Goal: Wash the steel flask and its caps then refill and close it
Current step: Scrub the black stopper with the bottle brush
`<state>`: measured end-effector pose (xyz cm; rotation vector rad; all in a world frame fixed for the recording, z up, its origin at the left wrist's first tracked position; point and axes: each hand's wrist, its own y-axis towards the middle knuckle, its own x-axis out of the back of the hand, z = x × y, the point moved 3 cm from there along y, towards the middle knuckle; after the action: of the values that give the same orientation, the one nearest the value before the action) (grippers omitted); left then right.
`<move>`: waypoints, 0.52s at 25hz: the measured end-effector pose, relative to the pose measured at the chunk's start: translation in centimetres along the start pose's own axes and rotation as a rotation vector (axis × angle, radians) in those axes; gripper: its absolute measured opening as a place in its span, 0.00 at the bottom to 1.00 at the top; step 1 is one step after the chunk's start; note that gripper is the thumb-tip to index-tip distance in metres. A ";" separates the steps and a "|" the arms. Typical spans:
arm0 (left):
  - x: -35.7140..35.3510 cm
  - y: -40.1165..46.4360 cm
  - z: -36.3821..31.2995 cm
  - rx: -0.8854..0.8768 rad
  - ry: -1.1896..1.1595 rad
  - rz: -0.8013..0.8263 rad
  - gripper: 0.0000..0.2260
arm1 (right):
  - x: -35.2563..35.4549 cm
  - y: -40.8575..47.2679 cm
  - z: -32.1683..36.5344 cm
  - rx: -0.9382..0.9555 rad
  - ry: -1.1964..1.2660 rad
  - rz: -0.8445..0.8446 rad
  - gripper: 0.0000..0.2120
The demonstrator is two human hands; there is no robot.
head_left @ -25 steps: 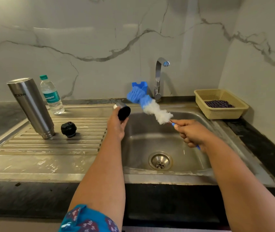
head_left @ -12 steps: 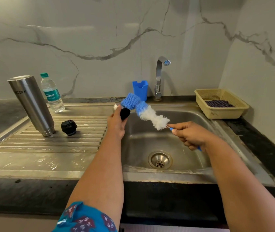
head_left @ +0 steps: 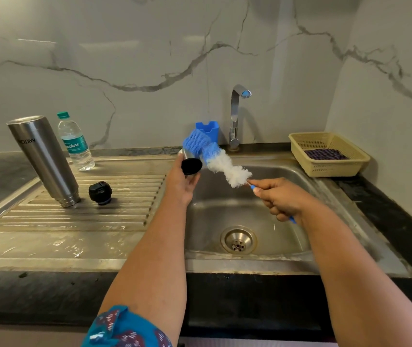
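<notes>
The steel flask (head_left: 43,160) stands upside down on the ribbed draining board (head_left: 114,196) at the left, its mouth on the ribs and its body leaning toward the wall. Just beside its foot sits a black stopper cap (head_left: 100,193), apart from the flask. The other cap (head_left: 191,165), steel outside and black inside, is held up over the left edge of the sink basin (head_left: 225,216) by the left hand (head_left: 183,182), whose fingers are curled round it, the dark hollow facing the camera. The right hand (head_left: 281,200) grips the blue handle of a bottle brush (head_left: 216,160), fingers closed round it; the brush slants up and left, its white bristles near the hand and its blue bristle tip touching the top of the held cap. Behind the flask a clear plastic water bottle (head_left: 74,142) with a green lid stands upright. A blue holder (head_left: 208,130) sits by the foot of the tap (head_left: 236,116) at the back of the sink. On the dark table at the right rests a tan basket (head_left: 330,169) with a dark cloth (head_left: 325,154) inside.
</notes>
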<state>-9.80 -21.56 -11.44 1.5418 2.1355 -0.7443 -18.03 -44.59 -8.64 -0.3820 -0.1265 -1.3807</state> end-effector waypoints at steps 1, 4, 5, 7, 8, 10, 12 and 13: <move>0.3 0.1 -0.2 -0.005 0.040 -0.041 0.12 | 0.5 -0.1 0.0 -0.007 0.009 0.017 0.17; 0.9 0.2 -0.5 -0.006 0.143 0.003 0.15 | 1.0 0.0 -0.2 -0.019 0.003 0.003 0.17; 0.8 0.0 -0.3 -0.002 0.158 0.038 0.14 | 0.8 0.0 -0.1 -0.010 0.000 0.001 0.17; 0.6 -0.2 -0.4 -0.003 0.119 0.057 0.14 | 0.7 -0.1 0.1 0.003 -0.009 0.014 0.16; 0.8 -0.2 -0.7 -0.017 0.065 0.042 0.14 | 1.0 -0.3 0.1 0.002 -0.015 0.026 0.16; 1.6 0.0 -1.2 -0.044 -0.071 -0.028 0.12 | 1.5 -0.5 0.1 -0.011 -0.029 0.053 0.16; 1.8 0.2 -1.2 -0.053 -0.067 -0.040 0.13 | 1.2 -0.5 0.0 -0.013 -0.042 0.057 0.16; 1.5 0.1 -1.0 -0.046 -0.023 -0.016 0.15 | 0.8 -0.5 0.1 -0.005 -0.048 0.056 0.16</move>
<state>-10.20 -19.83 -11.53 1.4878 2.1353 -0.7096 -18.30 -45.41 -8.20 -0.4199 -0.1508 -1.3171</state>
